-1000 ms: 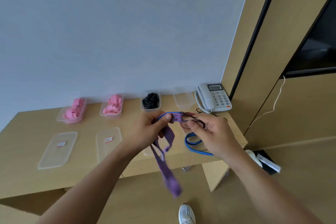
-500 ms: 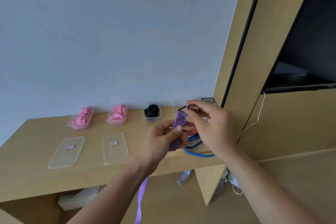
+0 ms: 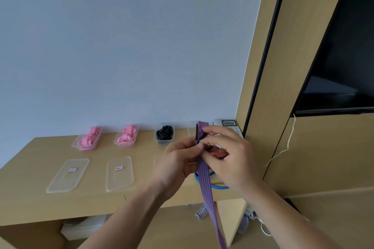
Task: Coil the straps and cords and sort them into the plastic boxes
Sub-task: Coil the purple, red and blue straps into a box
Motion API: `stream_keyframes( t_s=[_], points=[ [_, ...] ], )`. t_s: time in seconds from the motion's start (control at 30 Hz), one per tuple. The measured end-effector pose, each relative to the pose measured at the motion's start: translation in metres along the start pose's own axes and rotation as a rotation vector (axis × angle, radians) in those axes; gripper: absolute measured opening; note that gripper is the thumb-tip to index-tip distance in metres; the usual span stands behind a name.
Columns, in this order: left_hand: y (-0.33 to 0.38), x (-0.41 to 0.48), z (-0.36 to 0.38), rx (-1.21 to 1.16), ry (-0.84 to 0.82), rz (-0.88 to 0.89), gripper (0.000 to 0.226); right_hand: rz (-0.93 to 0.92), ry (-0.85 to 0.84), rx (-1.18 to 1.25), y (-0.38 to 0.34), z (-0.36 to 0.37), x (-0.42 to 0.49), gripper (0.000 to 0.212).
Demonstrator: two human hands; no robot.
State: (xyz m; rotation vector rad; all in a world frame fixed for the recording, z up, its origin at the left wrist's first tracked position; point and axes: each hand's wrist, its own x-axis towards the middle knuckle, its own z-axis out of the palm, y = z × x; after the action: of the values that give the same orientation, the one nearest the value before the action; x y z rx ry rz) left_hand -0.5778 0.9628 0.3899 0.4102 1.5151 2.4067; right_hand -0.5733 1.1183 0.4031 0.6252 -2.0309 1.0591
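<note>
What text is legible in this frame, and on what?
No text here can be read.
Left label, red and white, on the left lid: too small and blurred.
Right label, red and white, on the right lid: too small and blurred.
Phone display and keys: blurred, keys partly hidden by the right hand.
Striped strap: pattern only, no lettering visible.

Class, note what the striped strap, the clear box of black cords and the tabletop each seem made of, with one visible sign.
The striped strap: probably woven fabric webbing; fine red-blue lines, matt, hangs limp. The clear box: thin translucent plastic; the black cords show through its wall. The tabletop: wood-look board, perhaps laminate; even tan, smooth, no visible grain.
</note>
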Motion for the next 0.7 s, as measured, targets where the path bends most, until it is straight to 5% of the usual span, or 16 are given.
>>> stream_keyframes(
  t_s=[0.13, 0.23, 0.5, 0.7],
  points=[
    [-0.01, 0.01, 0.018, 0.041, 0.055, 0.005, 0.024, 0.132, -0.02, 0.015, 0.016, -0.018, 0.001, 0.051],
    [-0.017, 0.016, 0.029, 0.066, 0.026, -0.004, 0.029, 0.327, -0.223, 0.215, 0.032, -0.032, 0.006, 0.07],
    [-0.029, 0.029, 0.057, 0.26, 0.019, -0.026, 0.027, 0.491, -0.674, 0.765, 0.066, -0.074, 0.015, 0.047],
    [-0.035, 0.034, 0.066, 0.375, 0.097, -0.03, 0.024, 0.481, -0.373, 0.476, 0.07, -0.077, 0.026, 0.003]
  ],
)
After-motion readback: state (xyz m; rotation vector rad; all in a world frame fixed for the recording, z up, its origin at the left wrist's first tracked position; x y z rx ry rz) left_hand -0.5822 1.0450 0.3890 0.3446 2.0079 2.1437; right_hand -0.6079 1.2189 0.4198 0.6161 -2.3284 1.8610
